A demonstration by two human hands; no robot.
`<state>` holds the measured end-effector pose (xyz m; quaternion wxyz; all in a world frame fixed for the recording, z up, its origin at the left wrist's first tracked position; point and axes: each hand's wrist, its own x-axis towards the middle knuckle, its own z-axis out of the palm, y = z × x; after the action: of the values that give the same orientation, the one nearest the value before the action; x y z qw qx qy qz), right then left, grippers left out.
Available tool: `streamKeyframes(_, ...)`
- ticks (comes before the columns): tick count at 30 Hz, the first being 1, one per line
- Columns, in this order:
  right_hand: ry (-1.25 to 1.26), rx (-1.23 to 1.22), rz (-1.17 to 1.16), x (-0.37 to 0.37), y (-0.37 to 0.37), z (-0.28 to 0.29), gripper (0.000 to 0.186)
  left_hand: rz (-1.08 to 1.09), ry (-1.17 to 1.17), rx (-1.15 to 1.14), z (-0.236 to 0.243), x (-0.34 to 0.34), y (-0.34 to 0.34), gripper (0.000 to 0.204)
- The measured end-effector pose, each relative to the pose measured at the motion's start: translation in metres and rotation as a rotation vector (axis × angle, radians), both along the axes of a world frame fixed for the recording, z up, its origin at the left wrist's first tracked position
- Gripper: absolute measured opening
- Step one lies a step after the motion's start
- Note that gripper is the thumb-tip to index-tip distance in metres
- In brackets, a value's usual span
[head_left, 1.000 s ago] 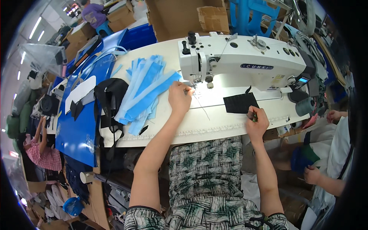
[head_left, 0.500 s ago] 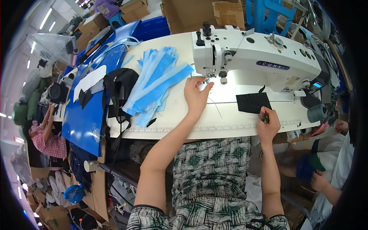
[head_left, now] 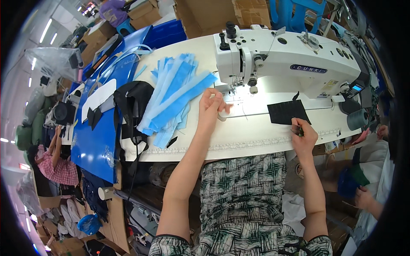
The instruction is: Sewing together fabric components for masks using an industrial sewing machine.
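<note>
My left hand [head_left: 210, 110] is raised beside the needle area of a white sewing machine [head_left: 294, 55]. Its fingers are partly curled and the tips smeared by motion, so I cannot make out anything in them. My right hand [head_left: 305, 137] is closed around a small dark object with a greenish part [head_left: 300, 132], mostly hidden by the fingers. Its fingertips are at the lower edge of a flat black fabric piece [head_left: 289, 112] on the machine bed. A small black tab sticks up from that piece's far edge.
Left of the machine lies a fanned pile of light-blue strips [head_left: 173, 96], with a black strapped item [head_left: 136, 98] beside it. A ruler [head_left: 256, 144] runs along the table's front edge. A thread cone [head_left: 357, 119] stands at the right. Another person's hand [head_left: 366, 199] shows at far right.
My left hand has drawn back slightly from the needle area, and its fingers have curled. My right hand remains by the black fabric piece. The whole view has shifted a little.
</note>
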<state>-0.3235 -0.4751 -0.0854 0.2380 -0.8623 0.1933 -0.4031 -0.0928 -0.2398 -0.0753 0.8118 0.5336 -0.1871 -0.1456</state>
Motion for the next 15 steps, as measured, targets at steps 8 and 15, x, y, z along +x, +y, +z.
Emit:
streamKeyframes(8, 0.098, -0.199, -0.179, 0.010, 0.008, 0.028, 0.048, -0.377, 0.219, 0.094, 0.010, -0.055, 0.056, 0.006)
streamKeyframes(15, 0.064, 1.271, 0.664, 0.077, 0.102, 0.043, 0.045, -1.185, -0.213, 0.169, 0.036, -0.112, 0.068, 0.002)
